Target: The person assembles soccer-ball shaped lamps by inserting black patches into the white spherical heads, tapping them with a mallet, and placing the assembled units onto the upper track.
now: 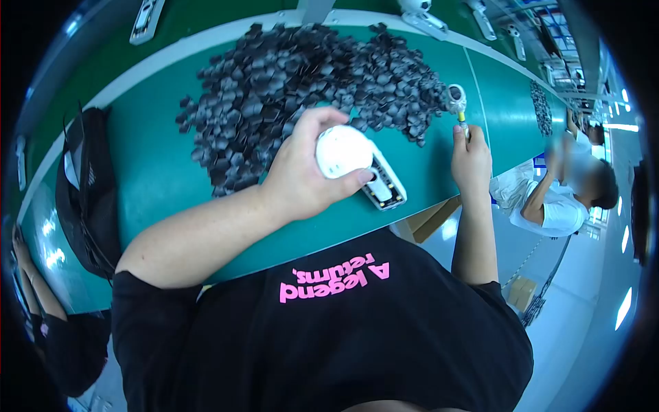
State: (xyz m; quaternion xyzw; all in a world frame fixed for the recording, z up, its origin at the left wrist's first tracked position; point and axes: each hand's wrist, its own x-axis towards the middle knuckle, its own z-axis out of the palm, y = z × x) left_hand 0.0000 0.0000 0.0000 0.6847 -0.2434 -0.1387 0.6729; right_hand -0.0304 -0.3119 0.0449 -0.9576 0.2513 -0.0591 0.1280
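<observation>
My left hand [302, 172] is wrapped round a white ball [343, 151], with the thumb along its lower side and fingers over its top left. Under the ball's right side lies a white rectangular holder [388, 185] with dark and yellowish parts inside. To the right, my right hand [471, 161] grips a tool [456, 100] by its handle. That tool has a round, silvery head pointing away from me and a yellow band below it. A big pile of small dark pieces [295, 75] lies beyond both hands.
A black bag [89, 185] stands on the green table [154, 165] at the left. Past the rail are more white holders [147, 20]. A co-worker in white [563, 199] sits at the right; another person's arm [41, 288] shows at far left. A cardboard box [522, 294] is on the floor.
</observation>
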